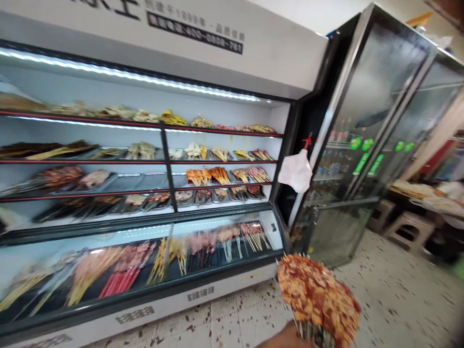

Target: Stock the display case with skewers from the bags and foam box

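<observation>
At the bottom right, my right hand (284, 337) is closed around a thick bundle of meat skewers (319, 295). The meat is reddish-orange and flat, fanned out above the fist, with sharp tips poking past its upper left edge. Below the meat the thin sticks are packed together where I grip them. Most of the hand lies below the picture's edge, so only a part of it shows. The bundle is in front of the speckled floor, to the right of the display fridge (232, 275). My left hand is out of sight.
The lit display fridge holds trays of many skewers on several shelves and behind a slanted front glass (137, 261). A white plastic bag (295, 171) hangs at its right side. Beyond stands a glass-door cooler (384, 111). Plastic stools (409, 229) and a loaded table (435, 200) are farther right.
</observation>
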The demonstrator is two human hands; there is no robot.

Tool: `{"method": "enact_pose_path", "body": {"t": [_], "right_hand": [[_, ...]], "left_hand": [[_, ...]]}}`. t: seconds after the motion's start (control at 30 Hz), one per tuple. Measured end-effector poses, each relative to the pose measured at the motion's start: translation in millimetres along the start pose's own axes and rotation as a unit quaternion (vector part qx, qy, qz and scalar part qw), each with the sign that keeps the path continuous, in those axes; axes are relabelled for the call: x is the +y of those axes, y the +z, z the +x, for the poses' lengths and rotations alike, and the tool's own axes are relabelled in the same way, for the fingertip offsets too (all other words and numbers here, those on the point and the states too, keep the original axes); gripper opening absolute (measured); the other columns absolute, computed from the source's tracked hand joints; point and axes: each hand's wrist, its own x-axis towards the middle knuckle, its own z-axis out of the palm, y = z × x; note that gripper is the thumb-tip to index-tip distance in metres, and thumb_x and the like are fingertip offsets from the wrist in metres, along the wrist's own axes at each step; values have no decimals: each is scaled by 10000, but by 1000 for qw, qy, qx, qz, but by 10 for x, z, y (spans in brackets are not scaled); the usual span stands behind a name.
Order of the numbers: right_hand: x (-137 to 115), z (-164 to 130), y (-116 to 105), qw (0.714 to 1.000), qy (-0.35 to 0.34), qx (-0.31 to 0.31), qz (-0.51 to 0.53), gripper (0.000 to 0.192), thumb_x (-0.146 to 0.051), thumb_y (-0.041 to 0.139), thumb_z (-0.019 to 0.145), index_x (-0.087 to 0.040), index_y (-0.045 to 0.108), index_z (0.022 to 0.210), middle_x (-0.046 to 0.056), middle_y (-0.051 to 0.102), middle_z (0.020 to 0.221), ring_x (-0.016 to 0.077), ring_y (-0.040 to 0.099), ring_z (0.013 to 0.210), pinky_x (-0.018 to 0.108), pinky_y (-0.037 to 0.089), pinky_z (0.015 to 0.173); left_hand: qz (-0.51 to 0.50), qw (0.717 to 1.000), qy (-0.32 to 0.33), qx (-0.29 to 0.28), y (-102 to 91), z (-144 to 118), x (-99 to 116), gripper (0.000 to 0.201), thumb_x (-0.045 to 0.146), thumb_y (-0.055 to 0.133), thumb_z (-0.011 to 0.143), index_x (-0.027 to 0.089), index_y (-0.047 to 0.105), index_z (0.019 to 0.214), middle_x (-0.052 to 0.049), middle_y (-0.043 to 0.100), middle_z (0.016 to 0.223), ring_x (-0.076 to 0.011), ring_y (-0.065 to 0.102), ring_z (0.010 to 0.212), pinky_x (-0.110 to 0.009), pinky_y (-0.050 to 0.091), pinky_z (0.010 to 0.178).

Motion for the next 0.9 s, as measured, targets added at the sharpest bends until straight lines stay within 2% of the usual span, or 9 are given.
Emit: {"method": "enact_pose_path", "body": {"t": [0.07, 0.13, 0.23, 0.37, 0.53, 0.6, 0.73, 0.83, 0.9], "right_hand": [[68, -159, -191, 999, 37, -19, 11, 612, -598, 679, 424, -259, 662, 933, 133, 652, 724, 324, 631, 609, 377, 488, 369], [121, -319, -353, 995, 67, -49, 47, 515, -549, 715, 494, -170, 655, 838, 111, 640, 684, 262, 630, 597, 358, 520, 477], [162, -436, -463, 975, 88, -123, 163, 381, -443, 730, 607, -145, 609, 809, 56, 630, 674, 173, 614, 593, 308, 507, 569], [177, -478, -577, 949, 105, -148, 259, 325, -368, 725, 656, -136, 588, 838, 27, 615, 618, 135, 591, 559, 266, 473, 561], [217, -616, -928, 946, 59, -161, 277, 307, -369, 721, 653, -111, 586, 748, 22, 581, 551, 95, 514, 453, 205, 392, 456], [235, -688, -1132, 945, 61, -167, 276, 307, -381, 707, 666, -103, 581, 698, 12, 548, 504, 84, 487, 431, 195, 368, 442], [356, -874, -1612, 943, 79, -169, 276, 309, -383, 709, 663, -101, 588, 694, 1, 527, 500, 71, 467, 434, 191, 352, 454], [532, -1025, -1957, 946, 93, -163, 266, 312, -397, 704, 668, -109, 583, 672, -4, 520, 509, 70, 466, 457, 195, 362, 474], [596, -1037, -2124, 949, 99, -178, 242, 317, -405, 708, 664, -114, 584, 680, 2, 543, 559, 79, 497, 509, 205, 398, 514]], "left_hand": [[18, 1000, 18, 1, 4, 35, 76, 393, 275, 797, 482, 148, 658, 827, -47, 631, 844, -209, 573, 829, -346, 440, 814], [49, 998, 28, 8, 17, 94, 99, 325, 263, 760, 513, 110, 651, 778, -34, 619, 762, -165, 550, 740, -309, 439, 767], [64, 998, 3, -2, 49, 188, 42, 288, 292, 723, 551, 96, 619, 735, -9, 584, 651, -103, 498, 578, -234, 424, 591], [115, 989, -85, -35, 206, 221, -81, 330, 421, 666, 627, 119, 532, 626, 48, 411, 381, -64, 328, 308, -194, 249, 334], [125, 984, -93, -87, 595, 247, -222, 381, 431, 683, 622, 95, 573, 764, -14, 552, 486, -105, 445, 308, -193, 291, 310], [119, 982, -109, -92, 781, 273, -318, 382, 424, 685, 624, 91, 573, 775, -12, 543, 457, -111, 454, 304, -184, 291, 307], [114, 977, -140, -112, 1180, 288, -650, 386, 436, 656, 659, 83, 579, 795, -34, 563, 461, -121, 467, 304, -192, 320, 307], [106, 973, -170, -111, 1461, 210, -941, 428, 451, 670, 633, 73, 592, 817, -59, 600, 535, -148, 503, 336, -253, 406, 336], [82, 976, -171, -104, 1577, 151, -1031, 447, 437, 701, 616, 67, 597, 845, -71, 618, 619, -144, 529, 392, -271, 444, 378]]}}
